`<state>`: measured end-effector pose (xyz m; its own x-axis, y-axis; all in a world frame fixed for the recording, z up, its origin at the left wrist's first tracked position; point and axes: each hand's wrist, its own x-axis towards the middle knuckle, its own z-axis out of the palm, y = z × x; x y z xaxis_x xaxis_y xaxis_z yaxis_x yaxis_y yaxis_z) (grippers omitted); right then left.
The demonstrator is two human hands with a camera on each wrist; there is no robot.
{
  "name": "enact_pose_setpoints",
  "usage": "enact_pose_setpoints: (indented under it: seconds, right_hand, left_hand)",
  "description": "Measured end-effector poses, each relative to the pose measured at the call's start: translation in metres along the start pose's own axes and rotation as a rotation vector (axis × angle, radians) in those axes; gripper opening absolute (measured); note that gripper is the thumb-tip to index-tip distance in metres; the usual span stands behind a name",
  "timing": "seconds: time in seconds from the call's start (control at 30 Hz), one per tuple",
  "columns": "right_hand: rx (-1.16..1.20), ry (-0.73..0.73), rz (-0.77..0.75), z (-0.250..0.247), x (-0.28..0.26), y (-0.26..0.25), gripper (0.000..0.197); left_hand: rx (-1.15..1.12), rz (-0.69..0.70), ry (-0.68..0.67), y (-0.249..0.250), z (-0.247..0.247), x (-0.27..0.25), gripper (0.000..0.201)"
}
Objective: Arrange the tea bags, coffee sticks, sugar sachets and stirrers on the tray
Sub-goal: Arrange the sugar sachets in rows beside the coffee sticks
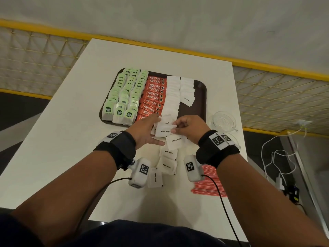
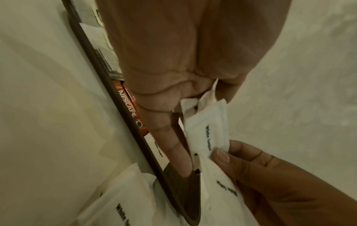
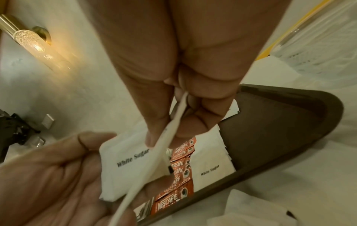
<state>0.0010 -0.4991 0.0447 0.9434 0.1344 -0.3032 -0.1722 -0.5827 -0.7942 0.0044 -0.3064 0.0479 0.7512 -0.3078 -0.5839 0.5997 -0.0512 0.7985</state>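
Observation:
A dark brown tray [image 1: 203,90] holds rows of green tea bags [image 1: 124,91], red coffee sticks [image 1: 154,93] and white sugar sachets [image 1: 172,93]. Both hands hover at the tray's near edge. My left hand [image 1: 154,130] holds a small stack of sugar sachets [image 1: 164,131], thumb against the top sachet [image 3: 125,160]. My right hand [image 1: 175,128] pinches one sachet [image 3: 170,140] between thumb and fingers, edge-on in the right wrist view, and touches the left hand's stack [image 2: 208,125]. Several loose sachets [image 1: 167,165] lie on the white table below the hands. Red-striped stirrers [image 1: 208,184] lie under my right forearm.
An empty glass bowl [image 1: 224,121] stands right of the tray near the table's right edge. The tray's right part [image 3: 280,122] is bare brown. White cables [image 1: 274,157] trail on the floor to the right. A yellow railing runs behind the table.

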Motion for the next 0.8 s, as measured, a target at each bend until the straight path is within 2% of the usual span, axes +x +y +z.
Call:
enact_pose_setpoints:
  seconds: [0.07, 0.2, 0.37, 0.5, 0.6, 0.67, 0.8]
  right_hand:
    - [-0.020, 0.001, 0.002, 0.002, 0.005, -0.003, 0.019]
    - [-0.045, 0.039, -0.005, 0.007, 0.016, -0.007, 0.016]
    - [0.140, 0.184, 0.032, 0.004, 0.030, -0.002, 0.028]
    - [0.214, 0.272, 0.120, 0.001, 0.034, -0.003, 0.033]
    - [0.334, 0.110, 0.251, 0.004, 0.034, -0.005, 0.021]
    - [0.483, 0.065, 0.277, 0.011, 0.036, -0.006, 0.016]
    - [0.709, 0.277, 0.303, 0.009, 0.054, -0.002, 0.010]
  left_hand:
    - [-0.059, -0.023, -0.036, 0.003, 0.001, 0.008, 0.043]
    - [0.204, 0.085, -0.121, 0.006, 0.002, 0.020, 0.050]
    - [0.128, 0.112, -0.170, 0.010, -0.005, 0.036, 0.053]
    - [0.068, 0.175, -0.041, 0.019, -0.007, 0.048, 0.048]
    - [0.021, 0.202, 0.043, 0.022, -0.011, 0.059, 0.048]
    - [0.048, 0.204, 0.038, 0.022, -0.010, 0.065, 0.046]
    - [0.036, 0.157, -0.007, 0.025, -0.010, 0.072, 0.035]
